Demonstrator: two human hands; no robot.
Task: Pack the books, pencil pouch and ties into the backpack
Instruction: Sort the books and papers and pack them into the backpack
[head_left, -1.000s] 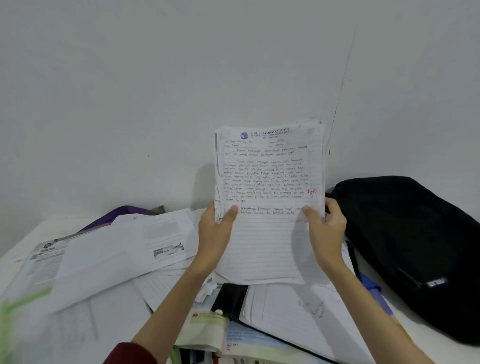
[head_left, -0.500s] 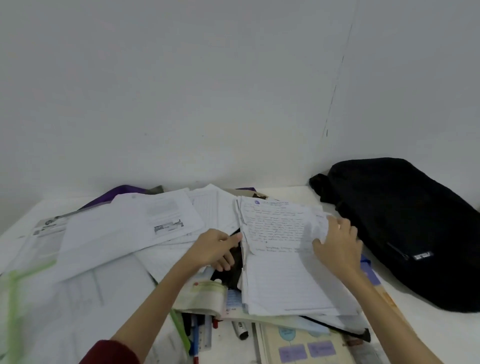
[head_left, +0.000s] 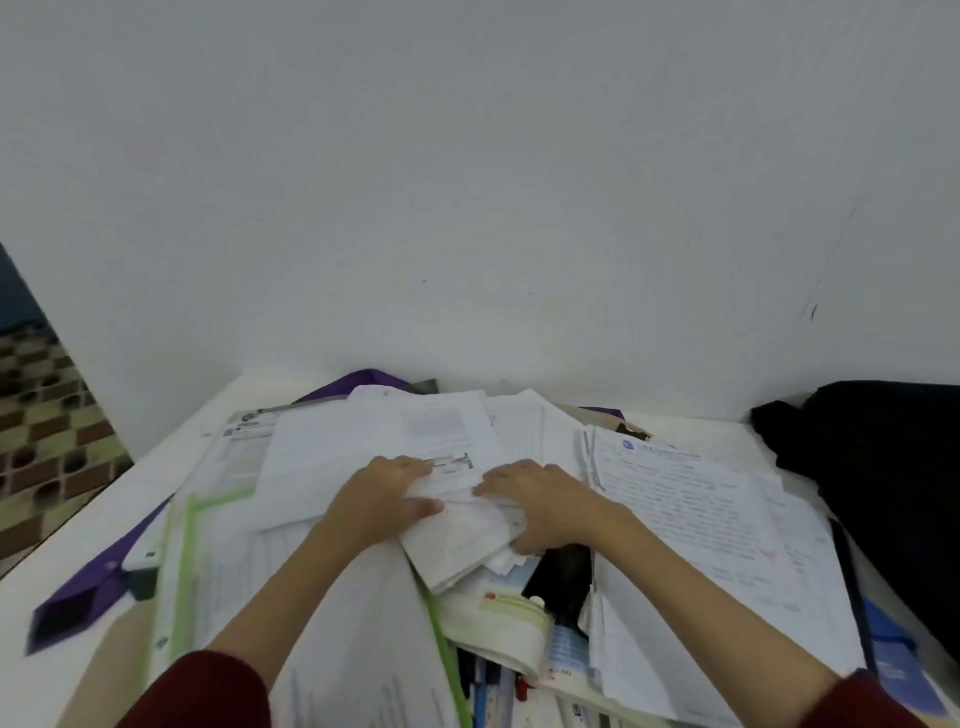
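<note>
My left hand (head_left: 384, 499) and my right hand (head_left: 545, 506) meet at the middle of the paper heap. Both grip a thick bundle of white sheets (head_left: 457, 545), thumbs at its edges and fingers over the top. The handwritten lined sheets (head_left: 691, 514) lie flat to the right of my right hand. Further right, the black backpack (head_left: 883, 493) slumps against the wall, and I cannot see its opening. A purple tie (head_left: 83, 592) trails off the left of the heap. More purple cloth (head_left: 363, 382) shows at the back.
A green-edged clear folder (head_left: 187, 551) lies at front left. Pens (head_left: 488, 686) and a black object (head_left: 563, 582) poke out under the papers near me. A blue book (head_left: 888, 654) lies at front right. The white table (head_left: 156, 457) ends at left, above a tiled floor.
The handwritten sheets went from upright in both hands to flat on the right of the heap. Both hands then moved left onto the white bundle. My view swung left.
</note>
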